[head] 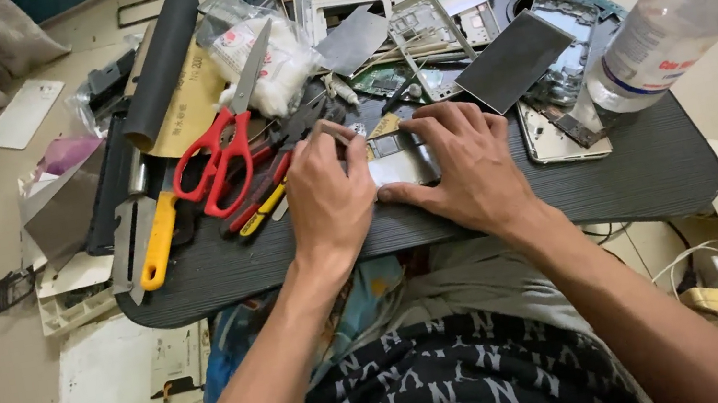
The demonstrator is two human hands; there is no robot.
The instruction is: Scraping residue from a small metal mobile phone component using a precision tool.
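Patterned dark shorts (454, 390) fill the foreground. Beyond them, on a dark lap table (655, 171), red-handled scissors (220, 152) lie at left. Beside them the left hand (327, 199) pinches a thin metal tool (336, 131), while the right hand (464, 169) presses flat, fingers spread, on a silver phone frame (399, 164). A clear bottle (673, 18) lies far right.
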